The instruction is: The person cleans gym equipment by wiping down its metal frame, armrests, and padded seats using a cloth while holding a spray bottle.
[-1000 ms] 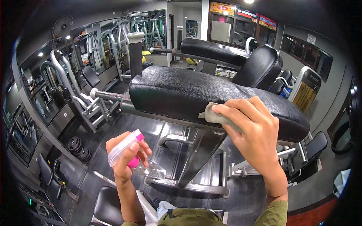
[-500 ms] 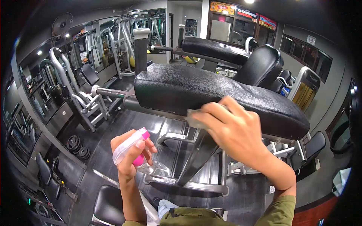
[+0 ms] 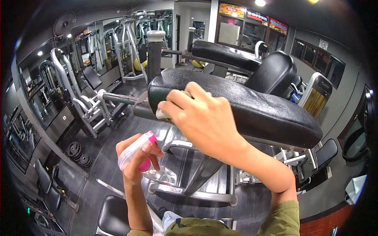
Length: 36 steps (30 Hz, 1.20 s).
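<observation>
My left hand (image 3: 134, 155) is wrapped round the neck of a spray bottle (image 3: 166, 175) with a clear body and a pink and white trigger head. It hangs below the near padded armrest (image 3: 267, 102), apart from it. Against the near side of this black armrest, close to its left end, my right hand (image 3: 201, 114) presses a light cloth (image 3: 160, 114). Most of the cloth is hidden under the fingers. An upright grip handle (image 3: 155, 55) rises just beyond the armrest's left end.
Behind stand a second padded armrest (image 3: 224, 53) and a black backrest (image 3: 273, 72). A metal bar (image 3: 120, 98) sticks out to the left. Below is the machine's silver frame (image 3: 197, 194). Weight plates (image 3: 75, 149) lie on the floor by the mirror wall.
My right hand has slid the cloth leftward along the armrest's side, from near its middle to near its left end. My left hand with the spray bottle has hardly moved.
</observation>
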{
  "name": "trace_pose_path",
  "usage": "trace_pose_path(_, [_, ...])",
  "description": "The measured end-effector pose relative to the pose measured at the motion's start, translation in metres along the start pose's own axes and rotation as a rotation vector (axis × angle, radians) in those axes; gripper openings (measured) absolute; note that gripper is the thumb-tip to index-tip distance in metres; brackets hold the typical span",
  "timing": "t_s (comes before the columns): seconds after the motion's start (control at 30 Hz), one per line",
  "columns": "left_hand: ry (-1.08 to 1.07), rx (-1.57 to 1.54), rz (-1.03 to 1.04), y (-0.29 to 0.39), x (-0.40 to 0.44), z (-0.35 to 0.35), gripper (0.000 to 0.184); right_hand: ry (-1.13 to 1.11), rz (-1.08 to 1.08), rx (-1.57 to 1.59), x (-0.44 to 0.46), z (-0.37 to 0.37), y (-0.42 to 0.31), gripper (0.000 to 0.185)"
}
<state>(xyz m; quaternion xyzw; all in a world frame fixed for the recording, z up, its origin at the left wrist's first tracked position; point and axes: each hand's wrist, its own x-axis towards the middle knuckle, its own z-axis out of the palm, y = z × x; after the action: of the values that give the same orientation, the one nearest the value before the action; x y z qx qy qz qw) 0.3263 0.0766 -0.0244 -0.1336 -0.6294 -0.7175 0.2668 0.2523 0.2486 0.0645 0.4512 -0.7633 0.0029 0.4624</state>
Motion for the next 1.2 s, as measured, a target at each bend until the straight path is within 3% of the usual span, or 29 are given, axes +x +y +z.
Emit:
trace_pose_path(0.03, [-0.004, 0.008, 0.015, 0.000, 0.001, -0.003, 0.037, 0.002, -0.001, 0.000, -0.002, -0.004, 0.002, 0.032])
trace_pose_path(0.1, [-0.008, 0.022, 0.033, 0.002, 0.003, -0.011, 0.036, -0.015, 0.064, 0.039, -0.016, -0.018, 0.015, 0.011])
trace_pose_path(0.3, [0.001, -0.018, 0.038, 0.003, 0.000, -0.026, 0.037, -0.014, 0.204, 0.086, -0.029, -0.046, 0.034, 0.019])
trace_pose_path(0.37, [0.009, -0.015, 0.035, 0.003, 0.001, -0.027, 0.037, 0.050, 0.146, 0.150, -0.013, -0.032, 0.026, 0.032])
trace_pose_path(0.57, [0.069, 0.032, 0.025, 0.003, 0.004, -0.017, 0.042, 0.079, 0.006, 0.035, 0.043, 0.020, -0.011, 0.020])
trace_pose_path(0.67, [0.011, -0.053, 0.032, -0.001, 0.003, -0.027, 0.036, 0.065, -0.025, -0.026, 0.039, 0.016, -0.013, 0.021])
trace_pose_path(0.8, [0.087, 0.004, 0.026, -0.005, 0.004, -0.028, 0.042, -0.017, -0.085, -0.076, -0.003, -0.001, -0.003, 0.013])
trace_pose_path(0.97, [-0.034, -0.060, 0.035, -0.012, 0.005, -0.047, 0.035, -0.027, -0.065, -0.072, -0.019, -0.007, 0.002, 0.018])
trace_pose_path(1.2, [0.070, -0.028, 0.037, -0.025, 0.014, -0.034, 0.029, 0.135, 0.019, 0.122, 0.020, 0.023, -0.011, 0.019])
